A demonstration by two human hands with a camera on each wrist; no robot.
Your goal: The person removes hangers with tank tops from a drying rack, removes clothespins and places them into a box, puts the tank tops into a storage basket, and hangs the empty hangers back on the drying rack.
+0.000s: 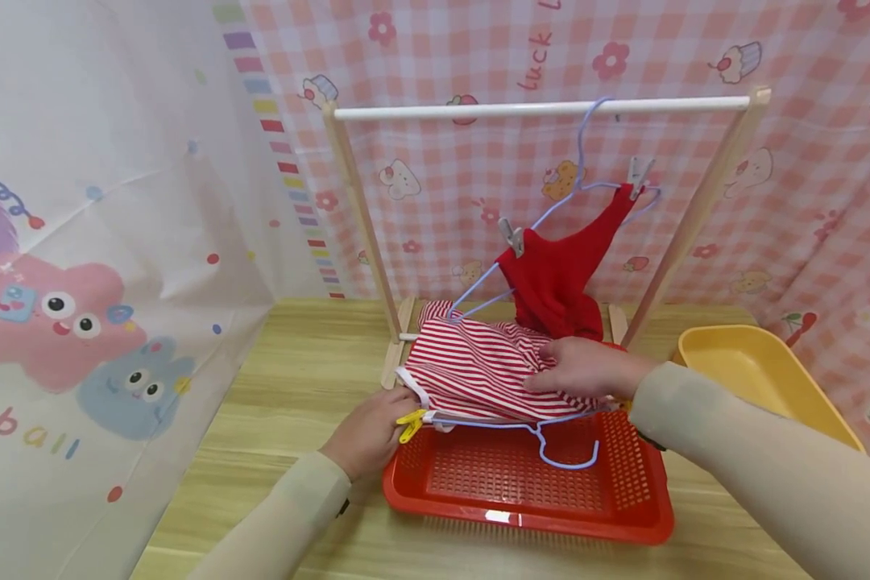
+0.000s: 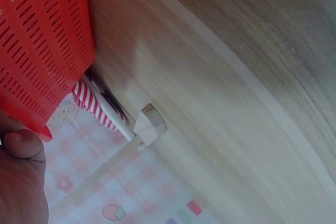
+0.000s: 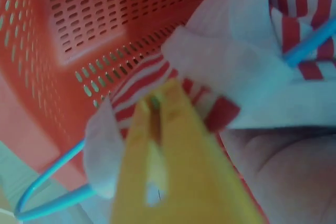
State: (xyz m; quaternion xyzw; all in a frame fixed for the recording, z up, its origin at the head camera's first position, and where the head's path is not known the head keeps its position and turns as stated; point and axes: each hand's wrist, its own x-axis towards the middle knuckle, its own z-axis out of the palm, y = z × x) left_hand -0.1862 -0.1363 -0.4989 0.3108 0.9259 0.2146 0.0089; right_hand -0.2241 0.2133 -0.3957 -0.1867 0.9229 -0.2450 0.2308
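A red-and-white striped garment (image 1: 478, 366) with white straps lies over the red basket's far part, on a light-blue hanger (image 1: 478, 424) whose hook points toward me. My left hand (image 1: 370, 431) holds the garment's left end, beside a yellow clothespin (image 1: 411, 424); its fingertips are partly hidden. My right hand (image 1: 587, 366) rests on the striped cloth with fingers and thumb apart, and the cloth is wrinkled around them. Another yellow clothespin (image 3: 173, 156) stands close in the right wrist view, by the garment's strap (image 3: 210, 61).
Beneath the garment sits the red basket (image 1: 529, 524). Behind it a drying rack (image 1: 478, 111) carries a blue hanger (image 1: 583, 149) with a red garment (image 1: 561, 270) clipped by grey clothespins (image 1: 511, 235). A yellow tray (image 1: 761, 362) stands at the right on the wooden table (image 1: 297, 370).
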